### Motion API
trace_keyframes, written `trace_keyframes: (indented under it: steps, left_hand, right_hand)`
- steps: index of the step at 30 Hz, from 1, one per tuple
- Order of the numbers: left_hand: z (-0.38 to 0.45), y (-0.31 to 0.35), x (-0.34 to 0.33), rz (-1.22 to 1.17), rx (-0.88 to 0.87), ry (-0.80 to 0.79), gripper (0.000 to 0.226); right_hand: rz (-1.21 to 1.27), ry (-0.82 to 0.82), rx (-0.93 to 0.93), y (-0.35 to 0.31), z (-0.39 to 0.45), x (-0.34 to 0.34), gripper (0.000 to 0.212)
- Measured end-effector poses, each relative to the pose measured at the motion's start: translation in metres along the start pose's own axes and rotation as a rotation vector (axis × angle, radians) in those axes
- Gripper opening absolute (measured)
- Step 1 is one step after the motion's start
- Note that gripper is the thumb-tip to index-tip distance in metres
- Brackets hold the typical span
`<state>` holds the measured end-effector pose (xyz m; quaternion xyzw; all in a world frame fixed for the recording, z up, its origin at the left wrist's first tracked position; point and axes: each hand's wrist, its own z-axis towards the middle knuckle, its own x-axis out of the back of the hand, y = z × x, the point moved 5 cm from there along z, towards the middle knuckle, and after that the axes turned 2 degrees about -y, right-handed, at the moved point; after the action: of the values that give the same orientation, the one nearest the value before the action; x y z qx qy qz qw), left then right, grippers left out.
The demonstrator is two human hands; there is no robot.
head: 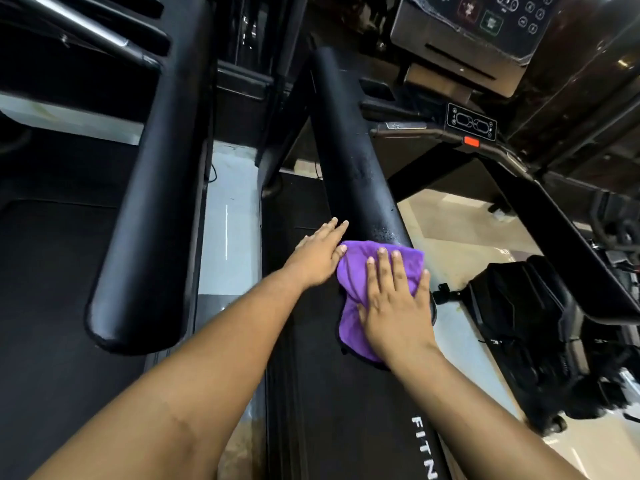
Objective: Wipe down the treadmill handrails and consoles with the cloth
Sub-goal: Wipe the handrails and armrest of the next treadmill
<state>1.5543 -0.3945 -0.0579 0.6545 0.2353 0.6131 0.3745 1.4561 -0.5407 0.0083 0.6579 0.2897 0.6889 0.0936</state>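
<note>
Both hands work at the near end of the handrail; my right hand presses the cloth flat, left hand open beside; droplets remain ahead, console seemingly untouched.

- The near end of the thick black padded handrail lies hidden under the crumpled purple microfibre cloth.
- The grey button-covered console is cut off by the top edge.
- White belt lettering runs off the bottom edge.
</note>
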Motion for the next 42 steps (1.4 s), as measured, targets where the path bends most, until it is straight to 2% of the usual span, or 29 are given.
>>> trace_keyframes:
  steps: [2, 7, 10, 13, 20, 25, 28, 31, 35, 37, 39, 40, 42]
  left_hand:
    - [0.010, 0.002, 0.006, 0.063, -0.035, -0.040, 0.056]
    - [0.034, 0.004, 0.025, 0.184, -0.087, -0.082, 0.053]
    - [0.035, 0.002, 0.031, 0.260, -0.110, -0.092, 0.054]
    - [0.035, 0.008, 0.032, 0.304, -0.179, -0.104, 0.055]
    - [0.049, 0.026, 0.054, 0.333, -0.236, -0.105, 0.054]
    - [0.069, 0.074, 0.057, 0.346, -0.326, -0.114, 0.048]
    - [0.089, 0.114, 0.046, 0.212, -0.292, -0.220, 0.064]
    - [0.115, 0.158, 0.031, 0.065, -0.344, -0.270, 0.072]
    - [0.145, 0.214, 0.013, -0.468, -0.330, -0.343, 0.055]
    - [0.161, 0.241, 0.004, -0.596, -0.324, -0.370, 0.026]
    - [0.177, 0.265, -0.009, -0.691, -0.346, -0.386, 0.014]
    - [0.184, 0.273, -0.016, -0.742, -0.357, -0.394, 0.015]
    - [0.199, 0.294, -0.033, -0.788, -0.411, -0.444, 0.015]
  right_hand:
    - [-0.002, -0.007, 0.013, 0.003, -0.001, -0.002, 0.082]
    - [-0.183, -0.133, -0.006, -0.027, 0.050, 0.013, 0.091]
    - [-0.238, -0.173, 0.039, -0.032, 0.056, 0.012, 0.066]
    - [-0.086, -0.140, 0.041, -0.013, 0.037, 0.008, 0.056]
    - [0.278, -0.141, -0.135, 0.026, 0.011, 0.018, 0.067]
    - [0.592, 0.000, -0.156, 0.052, 0.024, 0.025, 0.067]
    - [0.864, 0.106, -0.218, 0.095, 0.045, 0.015, 0.065]
    - [1.084, 0.279, -0.315, 0.153, 0.057, 0.016, 0.064]
    - [1.101, 0.462, -0.335, 0.218, 0.063, 0.023, 0.057]
    - [1.115, 0.542, -0.320, 0.247, 0.064, 0.025, 0.052]
    - [1.201, 0.650, -0.349, 0.274, 0.062, 0.023, 0.042]
    - [1.259, 0.711, -0.399, 0.284, 0.060, 0.019, 0.038]
    - [1.325, 0.835, -0.624, 0.307, 0.055, 0.001, 0.035]
